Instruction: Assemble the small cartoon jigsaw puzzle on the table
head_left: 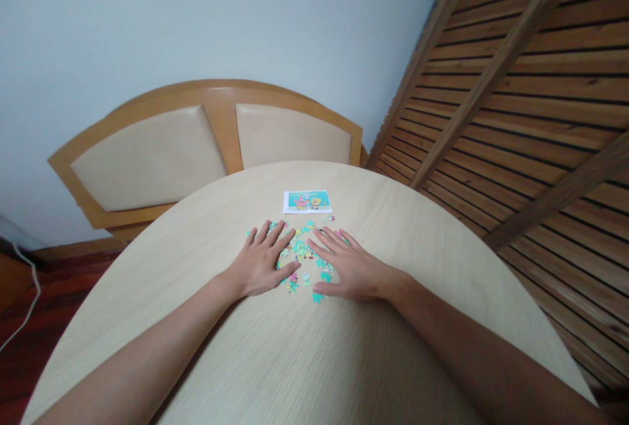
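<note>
- My left hand (262, 266) lies palm down on a round, pale wood-grain worktop (295, 359), a little left of its middle.
- The fingers (276, 232) of that hand are stretched out straight and slightly fanned, gripping nothing. Their tips and the thumb rest against the left edge of a small heap of puzzle pieces (302, 253).
- My right hand (350, 269) lies palm down in the same way, just right of the heap.
- Its fingers (328, 242) are also flat and spread, pointing up and to the left. They cover some of the pieces, and the thumb lies along the near side of the heap. This hand grips nothing either.
- The puzzle pieces are loose, mostly turquoise with bits of yellow and pink. They sit between my two hands, with a few strays at the near and far edges.
- The tips of my two hands come close together at the far side of the heap, but I cannot tell whether they touch.
- Just beyond the heap lies a small rectangular printed picture (307, 202), flat on the worktop, in the same turquoise, yellow and pink colours.
- Both my bare forearms reach in from the bottom corners of the view and rest on the worktop.
- Behind the worktop a wooden headboard (196, 143) with two beige padded panels leans against a pale blue wall (221, 19).
- To the right stands a slatted wooden frame (531, 84).
- At far left a white cable (30, 294) trails over a dark red floor (29, 346).
</note>
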The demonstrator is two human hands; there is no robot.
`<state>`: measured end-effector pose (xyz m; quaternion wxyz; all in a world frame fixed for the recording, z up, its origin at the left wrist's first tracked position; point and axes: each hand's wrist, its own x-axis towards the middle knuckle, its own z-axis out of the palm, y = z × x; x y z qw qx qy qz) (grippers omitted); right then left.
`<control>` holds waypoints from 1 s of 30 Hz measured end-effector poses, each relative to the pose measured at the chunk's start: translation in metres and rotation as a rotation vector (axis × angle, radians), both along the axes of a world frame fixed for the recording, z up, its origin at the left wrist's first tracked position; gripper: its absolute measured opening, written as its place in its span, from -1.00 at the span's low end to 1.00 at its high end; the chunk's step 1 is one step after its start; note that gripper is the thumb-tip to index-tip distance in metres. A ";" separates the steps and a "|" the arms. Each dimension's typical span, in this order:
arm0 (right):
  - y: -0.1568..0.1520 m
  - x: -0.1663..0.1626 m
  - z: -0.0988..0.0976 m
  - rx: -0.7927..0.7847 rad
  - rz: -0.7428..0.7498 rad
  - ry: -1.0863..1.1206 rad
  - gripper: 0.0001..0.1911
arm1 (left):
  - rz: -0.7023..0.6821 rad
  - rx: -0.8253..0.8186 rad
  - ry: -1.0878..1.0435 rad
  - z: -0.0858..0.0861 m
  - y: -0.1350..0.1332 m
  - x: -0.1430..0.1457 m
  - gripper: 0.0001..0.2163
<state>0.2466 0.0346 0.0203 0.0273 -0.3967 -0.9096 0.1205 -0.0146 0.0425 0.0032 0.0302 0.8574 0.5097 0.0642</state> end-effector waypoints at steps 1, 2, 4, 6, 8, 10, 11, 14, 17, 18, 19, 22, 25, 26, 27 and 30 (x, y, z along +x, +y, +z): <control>-0.002 -0.002 0.000 -0.001 0.004 0.000 0.04 | 0.006 0.001 -0.008 -0.001 0.000 0.000 -0.25; -0.004 -0.004 0.000 0.003 0.005 0.002 0.04 | 0.013 0.000 -0.017 -0.001 0.000 0.000 -0.24; -0.006 -0.006 -0.001 0.020 0.002 0.007 0.01 | 0.031 -0.002 -0.029 -0.002 0.000 0.000 -0.24; -0.007 -0.006 -0.003 0.036 0.002 0.005 -0.04 | 0.037 0.004 -0.041 -0.002 0.000 0.000 -0.26; -0.007 -0.006 -0.005 0.047 -0.002 -0.004 -0.10 | 0.006 0.032 -0.064 -0.002 0.000 -0.001 -0.32; -0.007 -0.006 -0.007 0.062 -0.018 -0.007 -0.14 | -0.077 0.068 -0.087 -0.001 0.000 -0.003 -0.41; -0.008 -0.006 -0.008 0.075 -0.033 -0.004 -0.14 | -0.129 0.085 -0.095 0.000 0.000 -0.003 -0.46; -0.009 -0.007 -0.010 0.122 -0.096 0.004 -0.12 | -0.273 0.127 -0.113 0.002 0.002 -0.005 -0.57; -0.009 -0.007 -0.011 0.135 -0.147 -0.009 -0.18 | -0.361 0.146 -0.144 0.005 0.002 -0.005 -0.61; -0.009 -0.008 -0.011 0.132 -0.159 -0.012 -0.23 | -0.389 0.143 -0.154 0.007 0.002 -0.005 -0.62; -0.009 -0.008 -0.011 0.130 -0.171 -0.014 -0.29 | -0.418 0.137 -0.161 0.008 0.001 -0.004 -0.63; -0.008 -0.010 -0.013 0.123 -0.206 -0.010 -0.37 | -0.480 0.105 -0.159 0.013 -0.001 -0.001 -0.65; -0.005 -0.009 -0.014 0.111 -0.234 0.027 -0.38 | -0.522 0.064 -0.153 0.018 -0.003 0.001 -0.65; -0.004 -0.008 -0.015 0.112 -0.243 0.050 -0.38 | -0.534 0.049 -0.159 0.019 -0.004 0.001 -0.65; -0.001 -0.007 -0.015 0.117 -0.253 0.074 -0.38 | -0.541 0.038 -0.169 0.020 -0.004 0.002 -0.64; 0.009 -0.001 -0.014 0.144 -0.306 0.119 -0.36 | -0.518 0.037 -0.182 0.020 -0.004 0.001 -0.63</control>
